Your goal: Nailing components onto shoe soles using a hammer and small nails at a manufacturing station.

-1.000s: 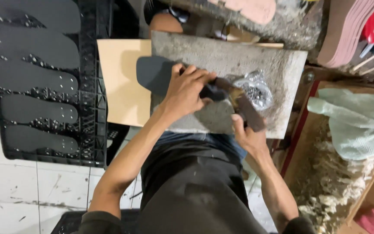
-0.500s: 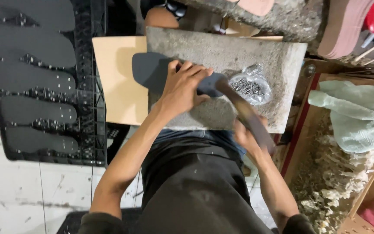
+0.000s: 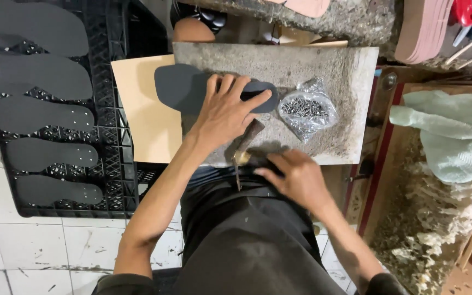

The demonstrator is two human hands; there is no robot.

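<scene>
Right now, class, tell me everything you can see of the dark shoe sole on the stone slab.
The dark shoe sole is a flat, thin, matt grey-black cutout, like rubber or foam sheet. It lies flat with its wide end hanging over the grey stone slab onto a tan sheet. Its narrow end points toward a clear bag of small nails. The left hand presses down on its middle, hiding that part.
</scene>
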